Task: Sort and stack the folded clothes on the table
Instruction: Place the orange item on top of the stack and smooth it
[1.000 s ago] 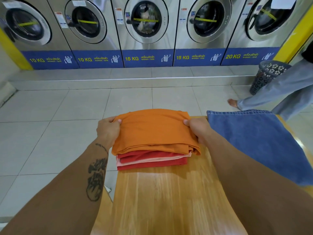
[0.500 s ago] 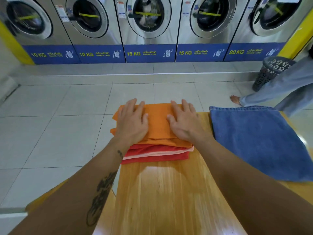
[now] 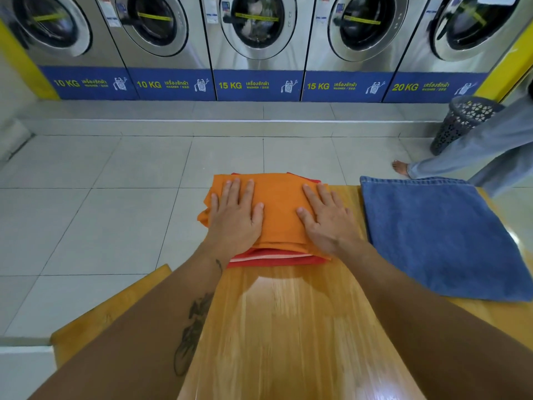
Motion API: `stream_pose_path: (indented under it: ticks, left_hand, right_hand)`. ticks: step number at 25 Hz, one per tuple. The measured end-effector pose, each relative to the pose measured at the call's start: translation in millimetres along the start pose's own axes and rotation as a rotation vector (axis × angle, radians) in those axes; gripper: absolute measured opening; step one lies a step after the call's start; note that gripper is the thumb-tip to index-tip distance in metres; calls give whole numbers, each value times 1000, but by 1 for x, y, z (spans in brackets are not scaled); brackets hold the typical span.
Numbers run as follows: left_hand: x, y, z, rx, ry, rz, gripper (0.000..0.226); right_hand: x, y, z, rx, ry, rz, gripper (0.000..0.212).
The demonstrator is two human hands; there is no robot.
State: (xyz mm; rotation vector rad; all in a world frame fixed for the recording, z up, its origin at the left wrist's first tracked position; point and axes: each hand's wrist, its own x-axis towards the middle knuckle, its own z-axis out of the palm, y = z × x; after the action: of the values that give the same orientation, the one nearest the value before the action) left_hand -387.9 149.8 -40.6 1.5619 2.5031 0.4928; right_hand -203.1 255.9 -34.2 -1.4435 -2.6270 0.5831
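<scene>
A folded orange garment (image 3: 278,209) tops a stack of red and pink folded clothes (image 3: 274,258) at the far edge of the wooden table (image 3: 288,327). My left hand (image 3: 235,216) lies flat, palm down, on the left half of the orange garment, fingers spread. On its right half my right hand (image 3: 327,219) rests flat the same way. Neither hand grips the cloth. A folded blue denim piece (image 3: 438,235) lies apart on the table to the right of the stack.
A row of steel washing machines (image 3: 256,39) lines the far wall beyond a tiled floor. A dark perforated laundry basket (image 3: 461,122) stands at the right. Beside it are another person's legs in light trousers (image 3: 484,157). A wooden bench (image 3: 109,310) sits lower left.
A second ago both hands gripped the orange garment's sides. They then let go and laid flat on top of it, and now they have spread slightly farther apart on it.
</scene>
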Motion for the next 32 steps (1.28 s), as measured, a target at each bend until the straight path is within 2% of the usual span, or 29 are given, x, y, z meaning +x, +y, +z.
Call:
stream_pose_path:
  ticks: [3, 5, 9, 18, 27, 32]
  left_hand:
    - [11, 16, -16, -2, 57, 103, 58]
    - [19, 23, -16, -13, 35, 153, 57]
    - [23, 21, 3, 8, -19, 133, 61]
    - [14, 18, 23, 35, 63, 117, 63]
    - [16, 30, -10, 120, -120, 116, 62]
    - [-1, 43, -50, 0, -58, 106, 49]
  right_hand:
    - [3, -21, -15, -110, 113, -71, 64]
    - [6, -32, -13, -113, 90, -113, 64]
    - [12, -14, 5, -67, -28, -103, 66]
    - [15, 4, 16, -13, 36, -204, 67]
    - [11, -10, -5, -96, -62, -157, 67]
    - [-13, -12, -33, -37, -40, -131, 67]
